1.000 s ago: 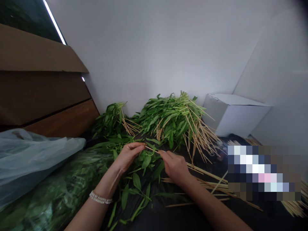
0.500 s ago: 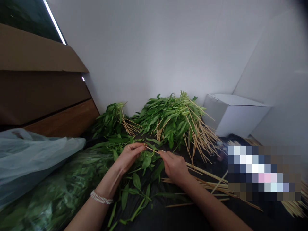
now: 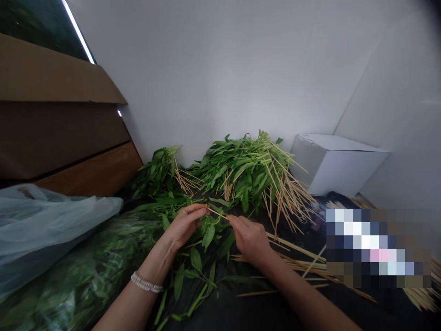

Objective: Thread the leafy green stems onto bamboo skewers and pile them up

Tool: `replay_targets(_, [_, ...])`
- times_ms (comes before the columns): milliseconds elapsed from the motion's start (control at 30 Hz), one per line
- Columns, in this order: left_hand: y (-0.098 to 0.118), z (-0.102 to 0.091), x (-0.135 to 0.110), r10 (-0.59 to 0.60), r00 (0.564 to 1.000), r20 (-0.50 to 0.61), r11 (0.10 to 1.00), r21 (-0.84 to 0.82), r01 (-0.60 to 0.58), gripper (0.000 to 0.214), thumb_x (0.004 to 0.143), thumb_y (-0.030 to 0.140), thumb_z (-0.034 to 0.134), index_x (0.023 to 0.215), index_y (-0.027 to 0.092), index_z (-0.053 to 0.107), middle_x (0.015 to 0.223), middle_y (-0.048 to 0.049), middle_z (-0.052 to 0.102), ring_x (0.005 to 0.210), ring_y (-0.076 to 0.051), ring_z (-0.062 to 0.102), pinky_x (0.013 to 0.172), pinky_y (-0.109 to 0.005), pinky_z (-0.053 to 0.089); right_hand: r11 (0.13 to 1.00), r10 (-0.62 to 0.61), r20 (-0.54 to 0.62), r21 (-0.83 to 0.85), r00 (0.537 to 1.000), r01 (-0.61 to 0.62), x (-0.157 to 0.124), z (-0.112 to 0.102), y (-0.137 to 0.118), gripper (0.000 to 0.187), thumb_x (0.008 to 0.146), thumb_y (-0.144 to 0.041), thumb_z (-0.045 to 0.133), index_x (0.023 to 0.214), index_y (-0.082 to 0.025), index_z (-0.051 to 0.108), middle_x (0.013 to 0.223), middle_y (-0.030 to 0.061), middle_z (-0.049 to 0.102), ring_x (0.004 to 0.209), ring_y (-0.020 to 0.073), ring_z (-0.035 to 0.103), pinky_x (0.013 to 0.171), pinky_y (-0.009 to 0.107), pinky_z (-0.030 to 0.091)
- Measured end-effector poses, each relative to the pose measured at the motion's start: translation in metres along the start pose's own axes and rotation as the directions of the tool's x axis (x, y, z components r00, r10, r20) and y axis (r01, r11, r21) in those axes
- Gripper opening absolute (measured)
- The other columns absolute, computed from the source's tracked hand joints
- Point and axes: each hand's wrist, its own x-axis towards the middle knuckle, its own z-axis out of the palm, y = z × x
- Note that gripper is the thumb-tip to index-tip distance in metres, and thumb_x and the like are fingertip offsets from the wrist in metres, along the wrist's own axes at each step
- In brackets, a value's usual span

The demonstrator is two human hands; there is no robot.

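Note:
Between my two hands runs a thin wooden skewer, with green stem and leaves hanging just below it. My left hand pinches its left end between thumb and fingers. The fingertips of my right hand are closed on its other end. Whether the stem is pierced or only lies against the skewer is too small to tell. Loose leafy stems lie under my hands on a black surface. Beyond them rests a large pile of greens on skewers, the bare sticks pointing right.
A smaller skewered bunch lies left of the big pile. Plastic-wrapped greens and a pale plastic bag are at left, below a cardboard box. Loose skewers lie at right, with a white box behind. A blurred patch hides the right side.
My right fingertips have shifted very slightly along the skewer. Otherwise both hands and the greens stay almost where they were.

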Motion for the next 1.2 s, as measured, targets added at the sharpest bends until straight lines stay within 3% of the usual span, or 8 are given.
replay_targets(400, [0.000, -0.001, 0.000, -0.043, 0.998, -0.038, 0.997, 0.056, 0.045, 0.025, 0.054, 0.027, 0.088, 0.073, 0.016, 0.077, 0.075, -0.0045, 0.073, 0.072, -0.015, 0.064, 0.071, -0.024, 0.047, 0.996, 0.055, 0.044, 0.068, 0.998, -0.057, -0.003, 0.005, 0.001, 0.032, 0.093, -0.013, 0.038, 0.112, -0.017, 0.063, 0.086, 0.0065, 0.069, 0.076, 0.0158, 0.066, 0.066, 0.023, 0.047])
replay_targets(567, [-0.006, 0.006, -0.003, -0.035, 0.998, 0.052, 0.981, 0.194, 0.024, 0.021, 0.059, 0.028, 0.085, 0.075, 0.017, 0.078, 0.076, -0.0046, 0.074, 0.072, -0.016, 0.065, 0.074, -0.025, 0.048, 0.991, 0.039, 0.067, 0.126, 0.997, -0.047, -0.003, 0.008, 0.000, 0.029, 0.094, -0.013, 0.039, 0.112, -0.016, 0.062, 0.089, 0.0067, 0.070, 0.080, 0.0164, 0.066, 0.072, 0.024, 0.048])
replay_targets(800, [-0.014, 0.008, -0.002, -0.023, 0.995, 0.099, 0.983, 0.186, 0.004, 0.027, 0.064, 0.035, 0.082, 0.082, 0.016, 0.077, 0.081, -0.0054, 0.074, 0.073, -0.016, 0.065, 0.076, -0.026, 0.048, 0.998, 0.010, 0.031, 0.055, 0.999, -0.011, -0.003, 0.007, 0.000, 0.030, 0.094, -0.013, 0.037, 0.112, -0.016, 0.061, 0.088, 0.0068, 0.070, 0.079, 0.0163, 0.067, 0.071, 0.024, 0.048])
replay_targets(967, [-0.003, 0.003, 0.000, 0.024, 1.000, 0.011, 0.979, 0.204, -0.026, 0.045, 0.070, 0.054, 0.073, 0.096, 0.017, 0.075, 0.097, -0.0080, 0.074, 0.089, -0.022, 0.065, 0.075, -0.028, 0.048, 0.996, 0.084, -0.093, -0.020, 0.992, -0.086, 0.004, -0.005, 0.006, 0.030, 0.095, -0.016, 0.033, 0.105, -0.016, 0.062, 0.079, 0.0053, 0.068, 0.068, 0.0159, 0.066, 0.064, 0.024, 0.045])
replay_targets(1067, [0.006, -0.008, 0.003, 0.070, 0.996, -0.059, 0.956, 0.289, -0.051, 0.047, 0.068, 0.055, 0.072, 0.097, 0.018, 0.073, 0.095, -0.0066, 0.074, 0.092, -0.022, 0.064, 0.075, -0.027, 0.046, 0.982, 0.166, -0.202, -0.053, 0.965, -0.180, 0.008, -0.015, 0.017, 0.029, 0.096, -0.019, 0.033, 0.104, -0.016, 0.060, 0.076, 0.0044, 0.067, 0.065, 0.0167, 0.065, 0.060, 0.025, 0.044])
replay_targets(1133, [0.011, -0.018, 0.007, 0.141, 0.987, -0.073, 0.901, 0.422, -0.097, 0.041, 0.065, 0.050, 0.075, 0.088, 0.017, 0.073, 0.086, -0.0049, 0.073, 0.085, -0.021, 0.063, 0.074, -0.026, 0.045, 0.966, 0.240, -0.271, -0.027, 0.932, -0.257, 0.010, -0.020, 0.024, 0.027, 0.096, -0.021, 0.033, 0.105, -0.016, 0.058, 0.073, 0.0022, 0.066, 0.061, 0.0153, 0.064, 0.059, 0.025, 0.043])
replay_targets(1200, [0.012, -0.030, 0.012, 0.246, 0.967, -0.059, 0.779, 0.606, -0.161, 0.035, 0.063, 0.046, 0.075, 0.080, 0.016, 0.071, 0.078, -0.0037, 0.071, 0.077, -0.019, 0.061, 0.072, -0.027, 0.044, 0.952, 0.293, -0.302, 0.007, 0.907, -0.305, 0.011, -0.024, 0.029, 0.026, 0.097, -0.022, 0.033, 0.106, -0.017, 0.057, 0.072, 0.0002, 0.065, 0.060, 0.0139, 0.063, 0.059, 0.023, 0.042])
